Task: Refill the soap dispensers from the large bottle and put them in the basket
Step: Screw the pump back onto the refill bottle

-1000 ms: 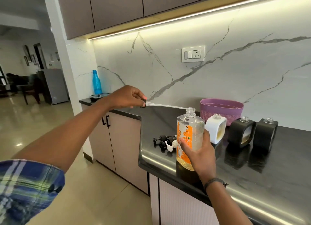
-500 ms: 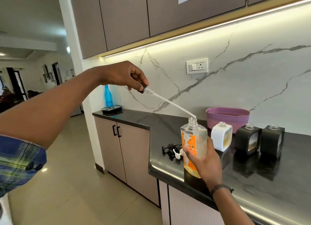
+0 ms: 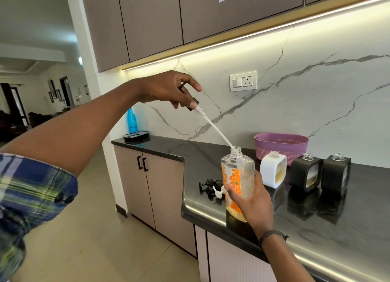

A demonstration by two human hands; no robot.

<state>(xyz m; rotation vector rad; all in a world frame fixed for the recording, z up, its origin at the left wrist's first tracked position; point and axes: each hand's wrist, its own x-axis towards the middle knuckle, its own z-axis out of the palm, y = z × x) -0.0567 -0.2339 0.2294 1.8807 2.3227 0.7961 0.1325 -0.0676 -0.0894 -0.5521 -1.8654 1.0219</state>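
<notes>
left hand (image 3: 166, 89) pinches the black pump head with its long clear dip tube (image 3: 213, 126), thumb and fingertips pressed on the cap, other fingers loosely curled. tube tip sits right at the open neck of the large clear plastic soap bottle with orange label (image 3: 237, 176). right hand (image 3: 251, 199) wraps the bottle's lower body, fingers closed round it, base at the front edge of the black glossy countertop (image 3: 316, 229).

risks: the wet tube could drip soap on the counter or floor once clear of the neck; a tube catching on the rim could tip the bottle off the near edge.

bottle's long axis near vertical, mouth up, slightly tilted. tube axis slants up-left from neck to left hand.

white square dispenser (image 3: 273, 169) and two black square dispensers (image 3: 306, 174) (image 3: 335, 173) stand uncapped beside the purple woven plastic basket (image 3: 280, 144); loose pumps (image 3: 211, 186) lie left of the bottle.
</notes>
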